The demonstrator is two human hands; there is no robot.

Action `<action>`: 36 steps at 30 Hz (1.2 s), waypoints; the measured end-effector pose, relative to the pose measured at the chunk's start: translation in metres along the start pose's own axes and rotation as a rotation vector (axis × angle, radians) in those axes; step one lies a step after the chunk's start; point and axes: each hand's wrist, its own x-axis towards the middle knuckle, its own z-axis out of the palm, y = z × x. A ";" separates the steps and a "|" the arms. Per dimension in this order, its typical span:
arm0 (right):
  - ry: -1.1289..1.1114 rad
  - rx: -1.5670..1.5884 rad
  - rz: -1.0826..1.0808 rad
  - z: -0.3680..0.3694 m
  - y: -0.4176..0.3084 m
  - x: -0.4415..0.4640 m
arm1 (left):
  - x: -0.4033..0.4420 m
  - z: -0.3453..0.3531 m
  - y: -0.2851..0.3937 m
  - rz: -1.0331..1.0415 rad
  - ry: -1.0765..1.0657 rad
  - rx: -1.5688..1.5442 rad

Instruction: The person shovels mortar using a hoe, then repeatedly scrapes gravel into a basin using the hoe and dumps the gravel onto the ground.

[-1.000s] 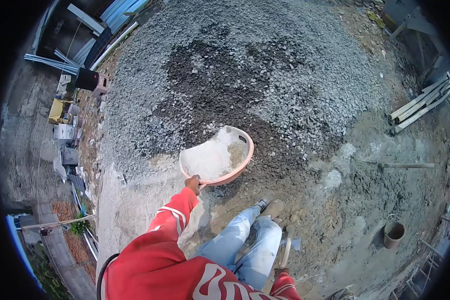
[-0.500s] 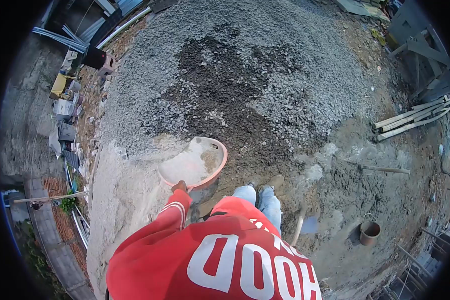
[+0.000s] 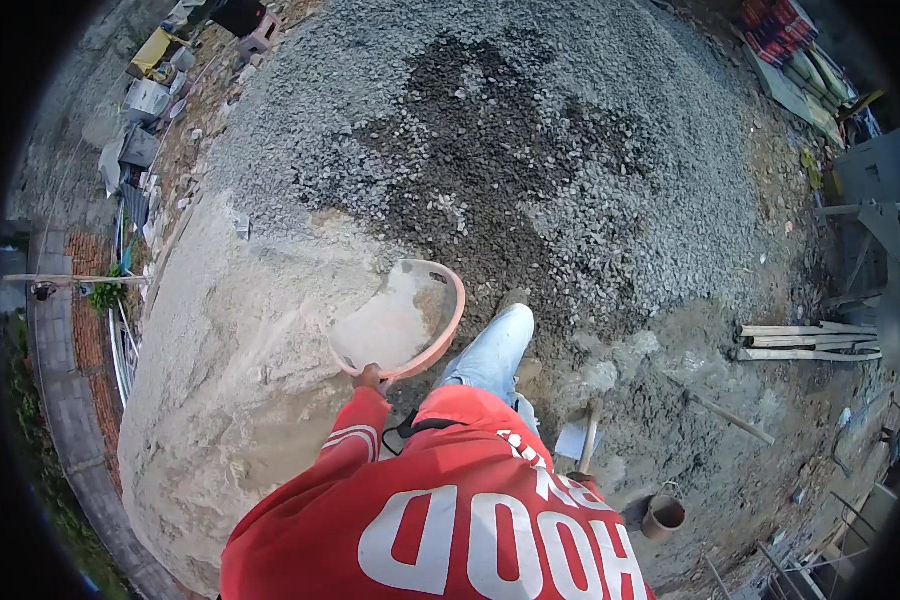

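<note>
My left hand [image 3: 370, 378] is closed on the near rim of a wide pinkish-orange plastic basin [image 3: 448, 335]. The basin is tilted, and its inside is coated grey, with a browner patch towards the right. It hangs beside my leg, over the edge where pale sand [image 3: 240, 340] meets gravel. My right hand does not show; my red hoodie covers that side. Close to my right side is a tool with a wooden handle [image 3: 591, 437] and a flat grey blade [image 3: 574, 440].
A broad gravel heap [image 3: 650, 150], dark and wet in the middle, spreads ahead. To the right are a bucket [image 3: 663, 516], a long wooden handle [image 3: 730, 417] on wet mortar-like ground, and stacked poles [image 3: 810, 342]. Containers [image 3: 146, 102] line the left edge.
My view has turned and one leg has stepped forward towards the gravel. The basin moves along in my left hand, still held by its rim.
</note>
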 end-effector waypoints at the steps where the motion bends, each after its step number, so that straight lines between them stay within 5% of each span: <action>1: 0.130 -0.225 -0.022 0.009 -0.044 -0.024 | -0.001 0.001 -0.005 -0.006 0.045 -0.003; 5: 0.169 -0.457 -0.116 0.011 -0.190 -0.050 | -0.015 0.019 -0.029 -0.052 0.232 -0.052; 8: 0.159 -0.520 -0.186 0.007 -0.295 -0.060 | 0.073 0.018 -0.084 -0.044 0.370 0.626; 10: 0.179 -0.533 -0.227 0.002 -0.351 -0.072 | 0.097 0.023 -0.106 -0.163 0.316 0.656; 12: 0.202 -0.527 -0.254 0.001 -0.397 -0.085 | 0.059 0.048 -0.080 -0.236 0.211 0.381; 13: 0.211 -0.524 -0.262 0.000 -0.417 -0.091 | 0.020 0.073 -0.061 -0.194 0.334 0.329; 20: 0.180 -0.612 -0.279 0.001 -0.513 -0.102 | -0.003 0.138 -0.061 0.043 0.168 0.154; 22: 0.154 -0.650 -0.279 0.000 -0.535 -0.094 | -0.053 0.167 -0.027 -0.050 -0.056 -0.003; 25: 0.122 -0.711 -0.273 -0.009 -0.571 -0.077 | -0.136 0.226 0.023 -0.062 0.117 -0.189; 36: 0.163 -0.778 -0.293 -0.061 -0.755 -0.034 | -0.213 0.331 0.037 0.103 0.213 -0.276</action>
